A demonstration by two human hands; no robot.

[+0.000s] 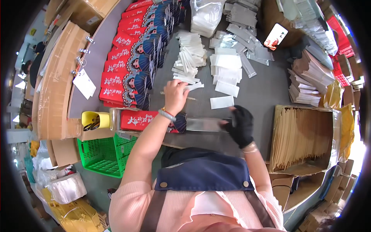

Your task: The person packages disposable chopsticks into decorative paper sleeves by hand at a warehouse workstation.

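Observation:
My left hand (176,96), bare with bracelets at the wrist, has its fingers closed at the near end of a pile of narrow white folded paper strips (189,52), on a white strip (195,86). Below that forearm lies a red and blue printed fan-shaped card (139,120), partly covered by the arm. A clear plastic sleeve (205,124) extends right from the card. At its right end is my right hand (241,125) in a black fingerless glove, slightly blurred, thumb and fingers apart. White rectangular cards (226,71) lie spread beyond it.
Overlapping red and blue printed cards (118,65) line the left. Several clear sleeves (243,38) and a phone (276,36) lie at the back. A carton of brown envelopes (303,139) stands right; a yellow holder (95,120) and green basket (102,154) are left.

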